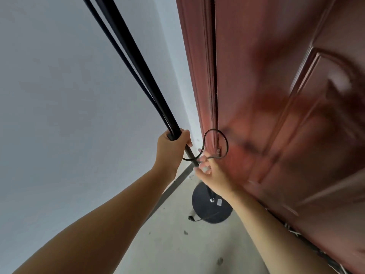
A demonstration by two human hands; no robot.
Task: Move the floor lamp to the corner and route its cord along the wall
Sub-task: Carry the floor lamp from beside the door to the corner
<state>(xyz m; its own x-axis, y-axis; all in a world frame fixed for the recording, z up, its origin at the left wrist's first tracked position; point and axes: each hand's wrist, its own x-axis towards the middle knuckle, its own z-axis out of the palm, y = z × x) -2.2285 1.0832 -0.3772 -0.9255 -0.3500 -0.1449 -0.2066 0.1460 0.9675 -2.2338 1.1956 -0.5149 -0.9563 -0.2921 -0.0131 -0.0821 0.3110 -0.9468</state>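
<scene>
**Operator:** Two hands on the job, as I read it. My left hand [173,144] is wrapped tight round the lamp pole [138,62], fingers fully closed on it. My right hand [212,171] is lower and nearer the door [276,95], fingers pinched narrow on a loop of the cord [216,142] just beside the pole.

**Second:** Where does the lamp stand?

**Operator:** Its round base [209,206] is flat on the concrete floor [187,250], in the corner where the pale wall [69,86] meets the red-brown door frame. So I judge the placing about done and the cord the step in hand.

**Second:** How would you do it well?

**Operator:** Steady the pole with the left so the lamp doesn't tip while the right draws the loop down. I'd ease the slack out gently, no yanking, then lay the cord low against the dark skirting strip [173,186] and follow the wall, well clear of the door's swing.

**Second:** Anything you can't make out?

**Operator:** Plenty. The lamp head is cut off at the top edge. The right fingertips are blurred, so I cannot tell exactly how they hold the cord. A dark plug or connector [191,218] lies on the floor by the base; which it is, I can't say. No socket shows, and my right forearm hides part of the base.
</scene>
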